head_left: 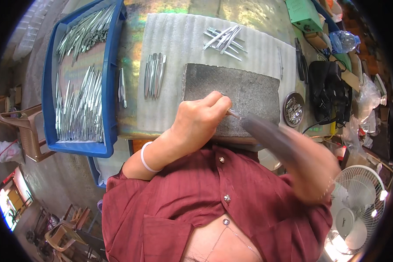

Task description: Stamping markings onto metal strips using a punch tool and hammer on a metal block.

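My left hand (203, 114) is closed around a slender silver metal piece (234, 114), which looks like tweezers; its tip pokes out on the right. The hand rests over the near part of a dark grey stone slab (249, 89). Smeared by motion, my right hand (308, 150) grips a dark elongated tool (264, 132) whose end is close to that tip. Its exact kind is too blurred to tell, and whether it touches the piece cannot be made out. Similar silver pieces lie in a crossed pile (225, 39) beyond the slab and in a row (154, 75) to its left.
White foam sheet (170, 37) lies under the slab. At left stands a blue tray (111, 87) of many silver pieces, with a few more (122, 87) beside it. On the right are a round metal dish (294, 109), a black bag-like object (329, 91), a green box (304, 15) and a fan (358, 205).
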`<state>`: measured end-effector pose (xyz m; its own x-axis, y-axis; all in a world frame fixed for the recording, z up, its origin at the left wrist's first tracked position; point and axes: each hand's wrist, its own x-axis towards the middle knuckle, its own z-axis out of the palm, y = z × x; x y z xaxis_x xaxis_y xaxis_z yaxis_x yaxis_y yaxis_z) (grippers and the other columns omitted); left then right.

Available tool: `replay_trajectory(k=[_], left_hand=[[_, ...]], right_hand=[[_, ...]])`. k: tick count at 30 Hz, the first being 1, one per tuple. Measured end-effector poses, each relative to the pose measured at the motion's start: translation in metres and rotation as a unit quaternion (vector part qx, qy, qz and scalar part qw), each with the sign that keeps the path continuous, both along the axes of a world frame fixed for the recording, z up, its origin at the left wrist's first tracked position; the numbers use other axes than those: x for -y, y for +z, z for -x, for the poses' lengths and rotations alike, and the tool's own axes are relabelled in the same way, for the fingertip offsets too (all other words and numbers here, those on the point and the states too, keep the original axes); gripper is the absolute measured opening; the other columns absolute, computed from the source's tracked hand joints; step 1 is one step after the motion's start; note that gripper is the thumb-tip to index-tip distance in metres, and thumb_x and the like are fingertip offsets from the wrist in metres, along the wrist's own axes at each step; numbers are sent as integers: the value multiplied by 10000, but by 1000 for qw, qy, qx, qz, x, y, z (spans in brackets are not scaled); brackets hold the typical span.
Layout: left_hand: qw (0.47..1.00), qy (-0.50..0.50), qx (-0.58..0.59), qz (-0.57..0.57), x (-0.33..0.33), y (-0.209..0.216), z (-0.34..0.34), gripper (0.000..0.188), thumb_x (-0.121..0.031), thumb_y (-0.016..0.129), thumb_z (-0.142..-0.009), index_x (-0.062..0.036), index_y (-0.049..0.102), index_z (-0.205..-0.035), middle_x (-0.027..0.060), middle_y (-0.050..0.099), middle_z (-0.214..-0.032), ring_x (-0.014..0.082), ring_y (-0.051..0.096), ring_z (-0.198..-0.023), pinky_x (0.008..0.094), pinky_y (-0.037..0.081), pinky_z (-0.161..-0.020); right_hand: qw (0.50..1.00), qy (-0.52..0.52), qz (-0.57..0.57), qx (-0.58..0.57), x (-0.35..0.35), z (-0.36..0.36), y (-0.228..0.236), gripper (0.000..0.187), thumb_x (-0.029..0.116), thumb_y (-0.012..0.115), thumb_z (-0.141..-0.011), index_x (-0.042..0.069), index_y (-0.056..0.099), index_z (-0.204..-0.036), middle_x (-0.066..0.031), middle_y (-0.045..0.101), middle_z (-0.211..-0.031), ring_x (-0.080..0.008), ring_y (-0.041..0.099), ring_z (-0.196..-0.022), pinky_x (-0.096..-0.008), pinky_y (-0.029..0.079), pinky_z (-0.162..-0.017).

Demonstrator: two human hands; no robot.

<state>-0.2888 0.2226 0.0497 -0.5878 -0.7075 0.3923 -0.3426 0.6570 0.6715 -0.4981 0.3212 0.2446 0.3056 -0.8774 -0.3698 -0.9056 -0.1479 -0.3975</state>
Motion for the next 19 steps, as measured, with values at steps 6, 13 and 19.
replay_trajectory(k=[6, 13, 19], left_hand=[[998, 8, -46, -48, 6, 3, 0, 143, -29, 642, -750, -61, 511, -798, 86, 546, -714, 278, 598, -606, 340, 473, -494], [702, -39, -424, -571, 14, 31, -24, 140, -144, 555, -927, -5, 572, -934, 123, 648, -878, 158, 657, -639, 230, 548, -558], [629, -70, -478, -609, 18, 29, -23, 147, -144, 537, -935, -3, 561, -964, 143, 645, -895, 173, 667, -647, 225, 556, -532]], right_hand=[[942, -87, 237, 219, 13, -5, -49, 393, -82, 619, -750, -82, 552, -1137, -179, 636, -865, -250, 659, -698, -286, 515, -632], [958, -167, 208, 102, 35, 5, -132, 418, -33, 534, -819, 7, 479, -1231, -203, 586, -1060, -365, 611, -910, -370, 493, -774], [963, -149, 224, 6, 36, 3, -169, 527, -3, 551, -804, 76, 399, -1302, -163, 492, -996, -363, 587, -841, -414, 486, -705]])
